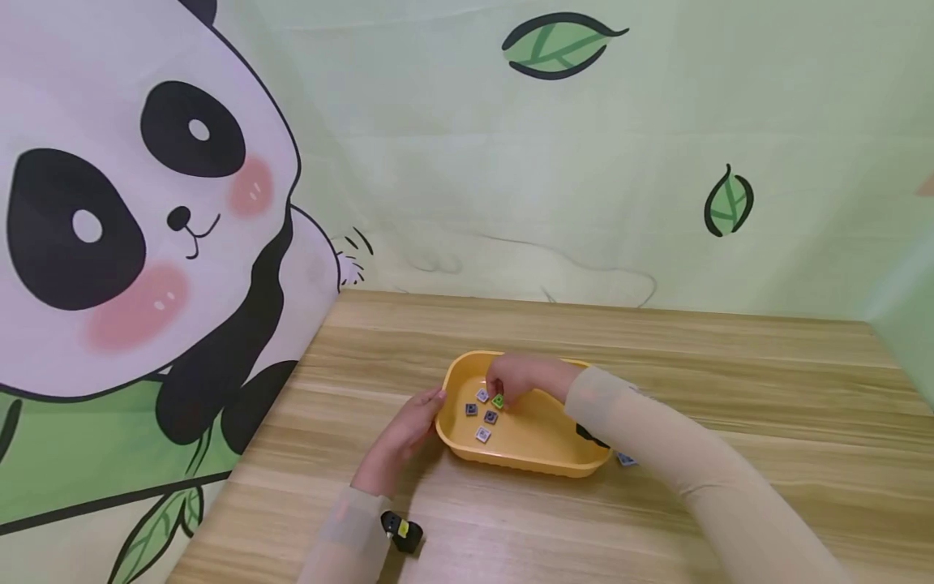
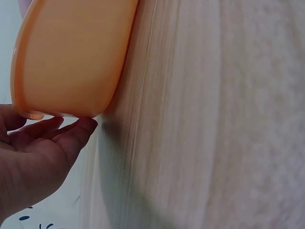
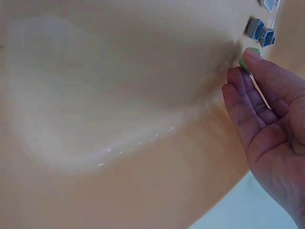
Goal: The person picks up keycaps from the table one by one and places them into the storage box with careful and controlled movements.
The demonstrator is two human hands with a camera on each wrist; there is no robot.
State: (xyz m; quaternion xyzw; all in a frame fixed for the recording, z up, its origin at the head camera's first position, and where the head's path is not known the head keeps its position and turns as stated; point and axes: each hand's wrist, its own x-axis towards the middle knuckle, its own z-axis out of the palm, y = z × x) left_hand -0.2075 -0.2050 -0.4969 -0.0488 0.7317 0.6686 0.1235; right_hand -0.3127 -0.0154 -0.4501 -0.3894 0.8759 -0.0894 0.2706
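Observation:
A yellow-orange plastic tray [image 1: 540,434] with rounded corners stands on the wooden table. My left hand [image 1: 414,420] grips its left end; in the left wrist view the thumb is at the rim and the fingertips [image 2: 86,125] touch the outer wall. Reaching into the tray, my right hand [image 1: 516,377] pinches a small green square block [image 1: 498,401] between thumb and fingers. Near it on the tray floor lie several small blocks, among them a dark grey one [image 1: 490,417] and a white one [image 1: 483,435]. In the right wrist view, grey blocks [image 3: 256,28] appear hollow.
A blue-grey piece [image 1: 627,460] lies on the table beside the tray's right end, partly hidden by the right sleeve. Behind the wooden table [image 1: 730,365] hangs a pale green cloth [image 1: 452,162] with printed leaves. A printed panda [image 1: 212,268] covers the left side.

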